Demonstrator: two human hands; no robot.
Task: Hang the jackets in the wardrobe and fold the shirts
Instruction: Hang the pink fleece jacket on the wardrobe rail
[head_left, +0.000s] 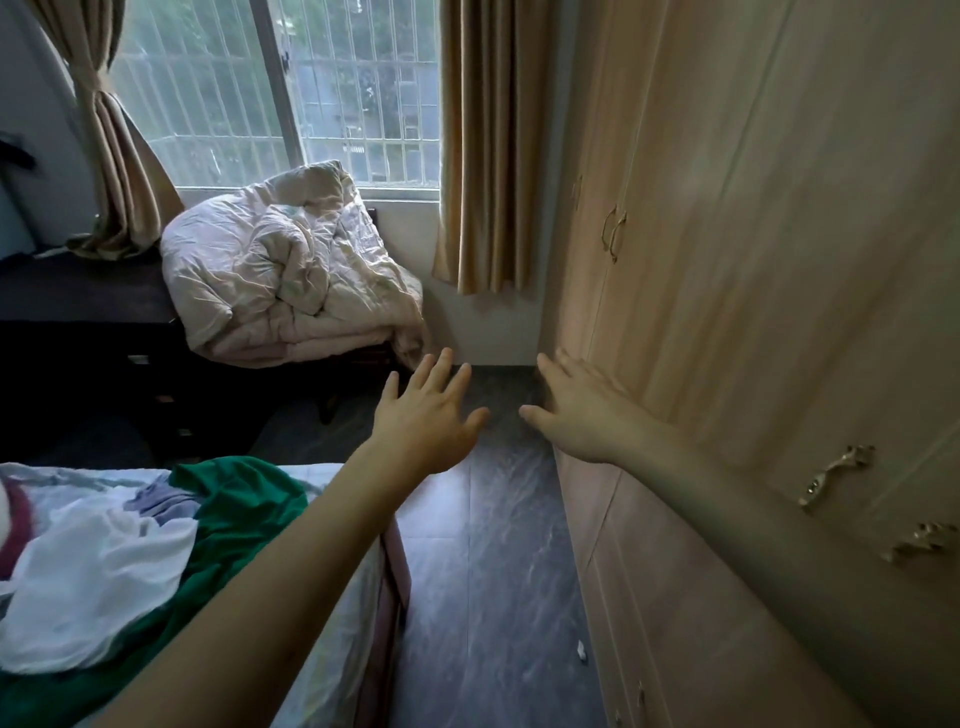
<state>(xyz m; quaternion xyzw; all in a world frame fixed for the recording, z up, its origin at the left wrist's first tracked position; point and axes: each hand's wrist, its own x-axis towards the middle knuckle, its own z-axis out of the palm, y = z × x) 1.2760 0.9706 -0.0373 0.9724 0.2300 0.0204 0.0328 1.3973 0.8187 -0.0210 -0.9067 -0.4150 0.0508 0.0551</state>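
Down at 8 o'clock a green shirt (244, 499) and a white one (98, 582) sit rumpled on the bed (343, 613), then both arms reach out, left hand (426, 415) spread in midair, right hand (576, 410) flat against the closed wardrobe (753, 260) at 3 o'clock.

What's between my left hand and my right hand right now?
Nothing is held between them. In the head view, only bare grey floor shows in the gap between the left hand and the right hand, which is against the wardrobe.

Both arms outstretched; left hand (427, 415), right hand (576, 410) fingers spread.
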